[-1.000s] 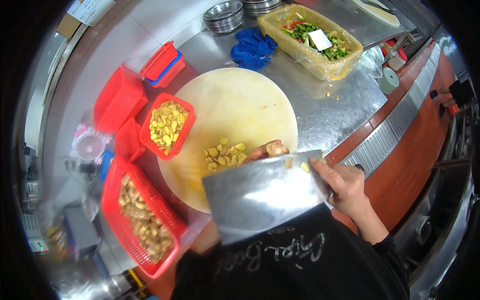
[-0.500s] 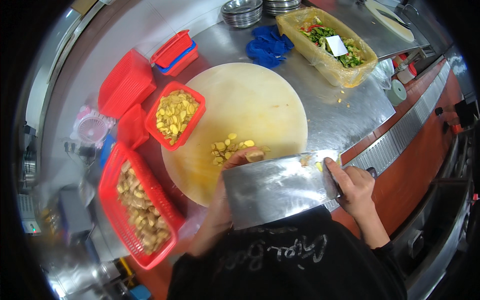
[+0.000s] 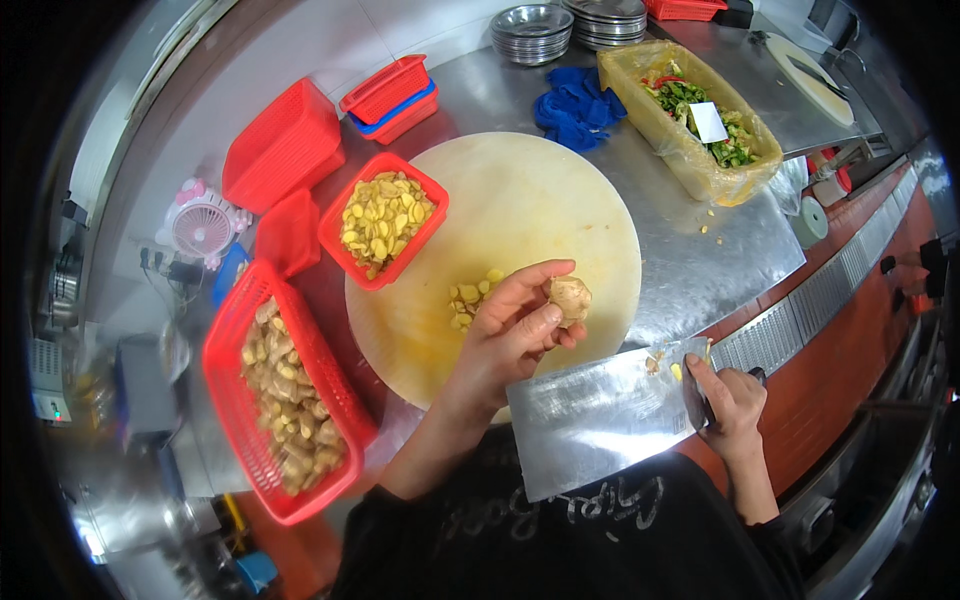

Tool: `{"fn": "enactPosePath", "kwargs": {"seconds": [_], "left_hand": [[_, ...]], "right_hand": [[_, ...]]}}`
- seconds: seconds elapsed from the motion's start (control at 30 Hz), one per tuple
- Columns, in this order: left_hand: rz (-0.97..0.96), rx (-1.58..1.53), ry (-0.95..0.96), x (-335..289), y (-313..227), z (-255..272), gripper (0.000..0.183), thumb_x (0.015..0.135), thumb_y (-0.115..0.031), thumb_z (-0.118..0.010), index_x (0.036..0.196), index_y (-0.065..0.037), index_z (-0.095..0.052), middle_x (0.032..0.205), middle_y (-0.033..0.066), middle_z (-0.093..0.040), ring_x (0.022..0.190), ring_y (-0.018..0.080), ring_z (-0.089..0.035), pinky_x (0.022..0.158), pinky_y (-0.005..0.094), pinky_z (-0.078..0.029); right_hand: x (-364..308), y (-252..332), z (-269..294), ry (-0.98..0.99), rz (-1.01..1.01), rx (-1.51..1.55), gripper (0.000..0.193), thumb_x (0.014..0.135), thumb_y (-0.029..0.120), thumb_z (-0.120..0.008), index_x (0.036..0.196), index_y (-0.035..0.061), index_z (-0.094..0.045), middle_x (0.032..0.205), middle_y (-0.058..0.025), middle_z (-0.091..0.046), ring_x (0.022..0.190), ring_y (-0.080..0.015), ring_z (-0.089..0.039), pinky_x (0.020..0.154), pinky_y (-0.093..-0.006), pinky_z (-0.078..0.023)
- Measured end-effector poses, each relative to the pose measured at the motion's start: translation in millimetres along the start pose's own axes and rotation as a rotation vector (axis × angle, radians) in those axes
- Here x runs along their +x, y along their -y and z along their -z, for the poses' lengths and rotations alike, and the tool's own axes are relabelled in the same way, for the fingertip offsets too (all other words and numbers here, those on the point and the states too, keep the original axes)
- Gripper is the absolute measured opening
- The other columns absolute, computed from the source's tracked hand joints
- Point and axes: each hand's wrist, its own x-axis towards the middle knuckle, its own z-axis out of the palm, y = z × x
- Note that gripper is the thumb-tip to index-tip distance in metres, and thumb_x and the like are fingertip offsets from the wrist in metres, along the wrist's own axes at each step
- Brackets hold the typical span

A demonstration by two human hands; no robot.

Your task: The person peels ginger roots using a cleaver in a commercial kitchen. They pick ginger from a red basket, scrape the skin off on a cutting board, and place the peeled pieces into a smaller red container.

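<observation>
Held up over the round cutting board (image 3: 590, 200) is a knobbly piece of ginger (image 3: 570, 300), pinched between the thumb and fingers of my left hand (image 3: 515, 325). My right hand (image 3: 733, 400) grips the dark handle of a wide cleaver (image 3: 600, 415), its blade tilted broadside below the ginger. A few yellowish scraps stick to the blade near the handle. Several ginger slices (image 3: 470, 300) lie on the board, partly hidden behind my left hand. Just left of them, a small red basket (image 3: 432, 225) full of sliced ginger (image 3: 385, 225) rests over the board's edge.
A long red basket (image 3: 345, 430) of whole ginger (image 3: 290, 400) stands at left. Stacked red baskets (image 3: 282, 145) and a small pink fan (image 3: 203, 225) are behind it. A blue cloth (image 3: 578, 108), metal bowls (image 3: 530, 35) and a lined tub (image 3: 660, 135) of chopped green vegetables sit at the back.
My left hand has risen from behind the cleaver, bringing the ginger piece up into plain sight. The cleaver has shifted slightly right and down, and the whole view has shifted a little.
</observation>
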Motion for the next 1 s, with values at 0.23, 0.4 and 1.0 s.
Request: {"fn": "enactPosePath", "kwargs": {"seconds": [0.23,0.4,1.0], "left_hand": [[-0.037,0.088,-0.009,5,-7,-18,0.031,0.088,-0.002,-0.046,0.119,-0.004,-0.048,0.099,0.0074,-0.057,0.075,0.0110,-0.053,0.068,0.0238,-0.044],[-0.037,0.143,-0.065,8,-9,-28,0.020,0.090,-0.004,-0.046,0.109,-0.005,-0.051,0.093,0.0052,-0.057,0.066,0.0067,-0.047,0.060,0.0193,-0.039],[-0.008,0.188,-0.072,3,-19,-29,0.022,0.089,-0.007,-0.040,0.105,-0.003,-0.055,0.086,0.0028,-0.051,0.060,0.0042,-0.039,0.055,0.0165,-0.033]], "right_hand": [[-21,-4,-1,-0.020,0.002,-0.034,0.057,0.057,0.003,-0.068,0.114,0.0034,-0.058,0.053,-0.0037,-0.034,0.042,-0.0181,-0.039,0.043,-0.0322,-0.030],[-26,-1,-2,-0.033,-0.035,-0.017,0.056,0.058,0.003,-0.068,0.113,0.0023,-0.059,0.053,-0.0040,-0.034,0.042,-0.0179,-0.039,0.043,-0.0325,-0.030],[-24,2,-2,-0.008,-0.040,0.033,0.056,0.059,0.003,-0.068,0.114,0.0026,-0.058,0.053,-0.0039,-0.034,0.042,-0.0192,-0.040,0.043,-0.0329,-0.030]]}}
